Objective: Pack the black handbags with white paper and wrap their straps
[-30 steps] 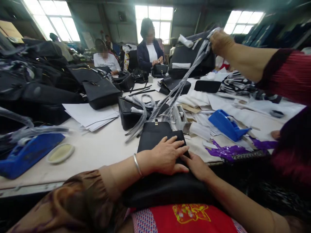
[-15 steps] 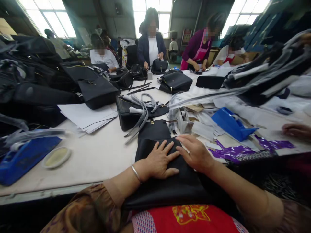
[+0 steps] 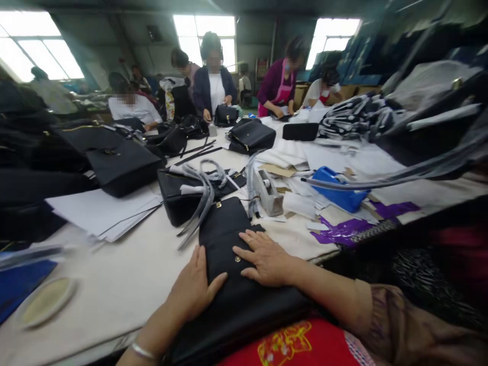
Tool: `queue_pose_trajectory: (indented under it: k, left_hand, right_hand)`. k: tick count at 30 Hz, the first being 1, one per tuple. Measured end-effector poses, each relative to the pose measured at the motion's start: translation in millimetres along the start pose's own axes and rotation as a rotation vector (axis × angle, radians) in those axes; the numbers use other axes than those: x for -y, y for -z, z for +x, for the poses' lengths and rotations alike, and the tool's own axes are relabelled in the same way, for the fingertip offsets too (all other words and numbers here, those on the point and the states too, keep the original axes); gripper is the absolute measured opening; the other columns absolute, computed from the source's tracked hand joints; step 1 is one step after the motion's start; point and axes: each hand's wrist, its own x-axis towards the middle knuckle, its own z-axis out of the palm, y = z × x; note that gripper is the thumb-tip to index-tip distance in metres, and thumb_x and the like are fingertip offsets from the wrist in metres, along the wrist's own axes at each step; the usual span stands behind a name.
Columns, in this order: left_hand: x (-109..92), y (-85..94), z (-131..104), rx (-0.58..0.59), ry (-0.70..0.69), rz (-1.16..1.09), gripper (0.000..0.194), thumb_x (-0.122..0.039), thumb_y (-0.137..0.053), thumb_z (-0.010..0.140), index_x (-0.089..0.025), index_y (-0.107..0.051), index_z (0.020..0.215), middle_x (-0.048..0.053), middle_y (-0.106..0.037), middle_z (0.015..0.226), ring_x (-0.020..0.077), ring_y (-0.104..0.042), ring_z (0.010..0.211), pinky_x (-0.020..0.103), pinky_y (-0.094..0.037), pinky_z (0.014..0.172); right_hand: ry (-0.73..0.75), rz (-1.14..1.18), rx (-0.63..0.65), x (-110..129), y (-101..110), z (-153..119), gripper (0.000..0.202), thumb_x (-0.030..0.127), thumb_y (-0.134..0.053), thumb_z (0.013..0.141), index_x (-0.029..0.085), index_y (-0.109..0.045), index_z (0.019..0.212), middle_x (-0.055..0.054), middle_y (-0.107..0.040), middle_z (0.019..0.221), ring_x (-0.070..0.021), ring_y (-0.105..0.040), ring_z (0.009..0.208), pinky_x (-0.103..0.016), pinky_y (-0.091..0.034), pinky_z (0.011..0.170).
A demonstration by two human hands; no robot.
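Note:
A black leather bag [image 3: 244, 305] lies at the table's front edge, against the red apron, its flap [image 3: 223, 229] stretched away from me. On the flap's far end is a small gold fitting [image 3: 218, 205], and a round gold stud [image 3: 238, 259] shows on the bag. My left hand [image 3: 194, 284] rests along the bag's left edge, thumb spread over the leather and fingers straight. Flat on the right part lies my right hand [image 3: 265, 259], fingers spread, just beside the stud. Neither hand grips anything.
Beyond stands another black bag [image 3: 175, 198] with wrapped straps [image 3: 204, 198]. White sheets [image 3: 107, 208] lie left, near a round shallow dish [image 3: 48, 302]. To the right are a grey tape dispenser [image 3: 270, 195], a blue dispenser [image 3: 339, 190] and purple plastic [image 3: 335, 231]. Several co-workers are across the table.
My left hand has slid from the middle of the bag to its left edge. My right hand now lies flat on the bag, and the gold stud is uncovered. The view has turned right.

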Motion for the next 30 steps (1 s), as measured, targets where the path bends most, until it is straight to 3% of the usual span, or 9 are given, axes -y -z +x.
queue_pose_trajectory:
  k: [5,8,11,13,15,20,22,25,30]
  left_hand:
    - [-26,49.4,19,-0.097,-0.066,0.274,0.085,-0.060,-0.056,0.079,-0.001,-0.052,0.139,0.028,-0.034,0.154,0.0441,-0.022,0.147,0.063,-0.017,0.116]
    - [-56,65.6,31,-0.086,-0.324,0.200,0.073,-0.054,-0.056,0.084,-0.017,-0.048,0.146,0.014,-0.026,0.161,0.0366,-0.017,0.151,0.059,-0.016,0.120]
    - [-69,47.1,44,0.066,-0.536,0.071,0.078,-0.058,-0.049,0.089,-0.027,-0.025,0.156,0.009,-0.020,0.163,0.0320,-0.019,0.151,0.057,-0.022,0.120]
    - [-67,26.8,51,0.081,-0.560,0.055,0.082,-0.061,-0.046,0.091,-0.023,-0.018,0.158,0.012,-0.017,0.163,0.0322,-0.018,0.151,0.057,-0.020,0.121]
    - [-60,12.3,55,0.051,-0.568,0.063,0.081,-0.063,-0.042,0.092,-0.023,-0.018,0.157,0.012,-0.016,0.163,0.0322,-0.017,0.151,0.057,-0.019,0.122]
    - [-58,15.2,56,0.065,-0.553,0.088,0.074,-0.061,-0.044,0.092,-0.031,-0.022,0.156,0.008,-0.014,0.163,0.0323,-0.015,0.151,0.057,-0.020,0.122]
    - [-63,22.5,54,0.087,-0.528,0.085,0.074,-0.060,-0.046,0.092,-0.032,-0.021,0.156,0.007,-0.012,0.163,0.0320,-0.014,0.151,0.056,-0.019,0.122]
    - [-70,30.8,53,0.133,-0.484,0.070,0.076,-0.060,-0.047,0.091,-0.031,-0.021,0.156,0.008,-0.010,0.163,0.0320,-0.013,0.151,0.056,-0.018,0.122]
    - [-70,32.9,55,0.161,-0.466,0.037,0.078,-0.055,-0.054,0.089,-0.030,-0.023,0.155,0.008,-0.010,0.163,0.0332,-0.011,0.151,0.056,-0.017,0.122]
  right_hand:
    - [-0.013,-0.001,0.008,4,10,0,0.066,0.063,-0.043,0.095,0.027,-0.043,0.150,-0.017,-0.026,0.161,-0.0395,-0.023,0.147,-0.060,-0.021,0.115]
    - [0.033,-0.025,-0.052,2,9,0,0.064,0.058,-0.044,0.095,0.024,-0.045,0.149,-0.018,-0.030,0.159,-0.0384,-0.029,0.145,-0.060,-0.025,0.113]
    - [0.111,-0.075,-0.177,-4,3,1,0.052,0.047,-0.056,0.090,0.017,-0.059,0.133,-0.020,-0.051,0.144,-0.0349,-0.045,0.132,-0.055,-0.034,0.109]
    - [0.131,-0.061,-0.279,-13,-2,0,0.029,0.035,-0.056,0.091,0.015,-0.071,0.106,-0.015,-0.069,0.114,-0.0287,-0.058,0.111,-0.045,-0.042,0.100]
    - [0.104,0.012,-0.398,-26,-5,-5,0.023,0.025,-0.049,0.094,0.017,-0.070,0.087,-0.010,-0.071,0.090,-0.0223,-0.062,0.091,-0.036,-0.047,0.090]
    - [-0.177,0.058,-0.737,-85,-4,-33,0.024,0.019,-0.048,0.093,0.020,-0.069,0.104,-0.011,-0.069,0.105,-0.0242,-0.061,0.100,-0.036,-0.047,0.093]
    - [-0.373,-0.056,-0.725,-117,-1,-41,0.032,0.016,-0.051,0.089,0.018,-0.067,0.116,-0.013,-0.066,0.111,-0.0271,-0.059,0.105,-0.039,-0.046,0.096]
    - [-0.641,-0.222,-0.500,-163,2,-45,0.038,0.016,-0.053,0.089,0.021,-0.067,0.123,-0.011,-0.066,0.101,-0.0259,-0.062,0.096,-0.035,-0.048,0.086]
    - [-0.760,-0.302,-0.407,-207,14,-28,0.030,0.019,-0.044,0.095,0.016,-0.074,0.097,-0.014,-0.069,0.092,-0.0251,-0.065,0.084,-0.032,-0.045,0.071]
